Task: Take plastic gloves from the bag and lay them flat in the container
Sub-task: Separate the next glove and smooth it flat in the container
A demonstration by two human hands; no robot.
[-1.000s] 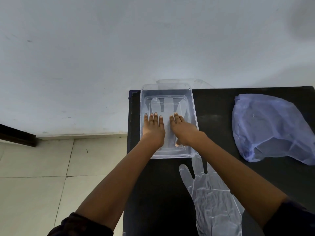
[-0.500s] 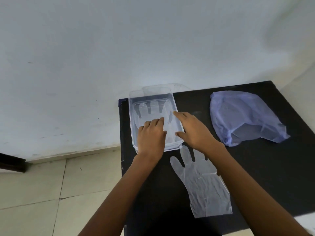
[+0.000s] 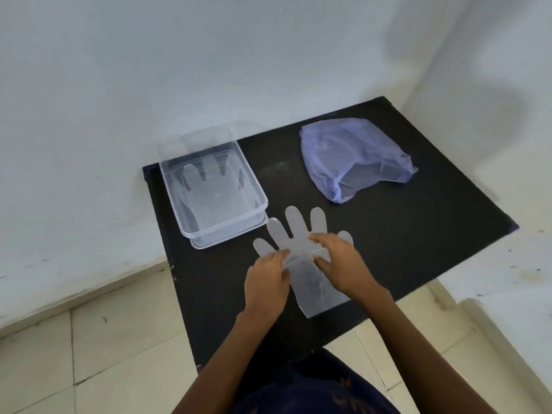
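- The black table [image 3: 388,249] is seen more fully than half a second ago, its right and near edges now inside the head view; it stands against a white wall [image 3: 209,55] over a tiled floor [image 3: 89,354].
- The blue plastic bag [image 3: 352,156] lies crumpled at the far right of the table, well apart from the hands, in the same spot as before.
- The clear container [image 3: 212,186] sits at the table's far-left corner. One glove [image 3: 209,189] is laid flat on its bottom, and no hand is in it any more; half a second ago the left hand was pressed inside.
- A second clear glove [image 3: 301,243] lies flat on the table just beside the container's near-right corner, fingers pointing away from the person.
- The left hand [image 3: 267,282] has been brought onto this glove's left edge, fingers together and bent at the tips; a pinch cannot be confirmed.
- The right hand [image 3: 340,261] is set on the glove's right side, fingers slightly spread and curved down onto the plastic.
- No brand, label or legible writing is shown anywhere.
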